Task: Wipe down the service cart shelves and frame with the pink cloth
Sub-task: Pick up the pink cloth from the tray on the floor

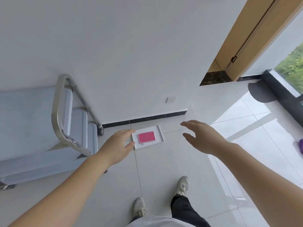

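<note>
A folded pink cloth point(146, 137) lies in a shallow white tray point(159, 132) on the tiled floor near the wall. The grey service cart point(32, 115) with its steel tube frame point(56, 112) stands at the left against the wall. My left hand point(118, 145) is stretched out just left of the tray, fingers apart, holding nothing. My right hand point(200, 135) hovers to the right of the tray, also spread and holding nothing.
A white wall with a socket point(170, 99) and a black skirting board point(144, 119) runs behind the tray. A wooden door frame point(249, 40) and a window lie at the right. My feet point(182, 185) stand on the glossy tiles below.
</note>
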`<state>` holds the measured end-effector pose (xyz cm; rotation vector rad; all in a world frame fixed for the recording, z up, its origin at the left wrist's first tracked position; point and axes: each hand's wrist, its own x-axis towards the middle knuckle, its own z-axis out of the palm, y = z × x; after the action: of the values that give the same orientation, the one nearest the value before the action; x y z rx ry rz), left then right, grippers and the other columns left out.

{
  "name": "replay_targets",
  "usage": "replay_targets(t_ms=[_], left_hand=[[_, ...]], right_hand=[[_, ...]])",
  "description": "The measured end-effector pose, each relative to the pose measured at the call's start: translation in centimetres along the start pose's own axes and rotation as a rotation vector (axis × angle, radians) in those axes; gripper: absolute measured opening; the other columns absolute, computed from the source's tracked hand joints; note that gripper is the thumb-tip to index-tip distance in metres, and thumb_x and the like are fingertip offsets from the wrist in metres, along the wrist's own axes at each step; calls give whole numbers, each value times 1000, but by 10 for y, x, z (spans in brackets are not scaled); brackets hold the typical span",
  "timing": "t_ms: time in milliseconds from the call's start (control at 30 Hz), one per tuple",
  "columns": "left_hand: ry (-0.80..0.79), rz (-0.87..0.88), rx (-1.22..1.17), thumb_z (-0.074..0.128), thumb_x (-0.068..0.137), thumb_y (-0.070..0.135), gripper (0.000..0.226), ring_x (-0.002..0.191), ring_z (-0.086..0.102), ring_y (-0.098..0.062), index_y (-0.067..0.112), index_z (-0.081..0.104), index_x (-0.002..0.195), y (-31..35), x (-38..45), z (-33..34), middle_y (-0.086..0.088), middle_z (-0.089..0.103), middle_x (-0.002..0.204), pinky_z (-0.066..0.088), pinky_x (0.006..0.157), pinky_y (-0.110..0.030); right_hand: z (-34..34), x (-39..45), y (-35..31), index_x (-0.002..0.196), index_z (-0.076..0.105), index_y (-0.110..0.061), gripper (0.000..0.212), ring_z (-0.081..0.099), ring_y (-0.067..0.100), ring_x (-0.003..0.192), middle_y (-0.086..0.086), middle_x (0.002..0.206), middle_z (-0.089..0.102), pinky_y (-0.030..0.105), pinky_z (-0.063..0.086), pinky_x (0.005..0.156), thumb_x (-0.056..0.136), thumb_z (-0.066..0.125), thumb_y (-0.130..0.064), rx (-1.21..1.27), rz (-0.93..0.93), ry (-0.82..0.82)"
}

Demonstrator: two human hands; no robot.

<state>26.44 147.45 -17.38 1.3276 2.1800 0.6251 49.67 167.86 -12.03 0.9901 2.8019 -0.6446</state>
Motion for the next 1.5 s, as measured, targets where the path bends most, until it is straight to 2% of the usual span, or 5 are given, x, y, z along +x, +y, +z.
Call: replay_targets(t_ms=[300,500,1033,1233,1500], left_hand=[[2,-183,38,48,94,26,53,138,26,-12,20,33,144,-14,132,56,6,31,151,21,112,-26],[-9,-348,33,48,93,24,53,138,27,-20,17,33,143,-43,219,123,0,32,151,23,113,-34],[-26,-413,171,44,94,27,59,138,17,-22,13,21,147,-352,386,408,-6,21,155,12,110,-30],[-79,-414,157,43,95,28,58,138,16,-20,15,20,147,-421,378,489,-5,17,156,11,110,-29],[-46,-440,115,45,94,25,58,138,19,-21,15,23,147,-451,385,503,-4,19,156,14,110,-29]], right_hand=[[9,166,87,135,45,-27,41,54,13,82,-10,140,43,30,47,85,94,50,-30,-66,-147,-232],[70,292,137,139,40,-27,44,57,22,110,-4,153,27,33,44,93,95,45,-27,-176,-217,-412],[538,519,284,125,46,-12,36,42,31,124,10,156,6,35,46,78,89,40,-11,-401,-124,-721],[658,561,314,142,33,-23,57,13,30,143,10,157,-14,43,39,101,87,41,-9,-371,-21,-753],[685,595,312,107,57,0,28,50,27,105,13,123,46,30,46,76,82,44,0,-355,74,-667]])
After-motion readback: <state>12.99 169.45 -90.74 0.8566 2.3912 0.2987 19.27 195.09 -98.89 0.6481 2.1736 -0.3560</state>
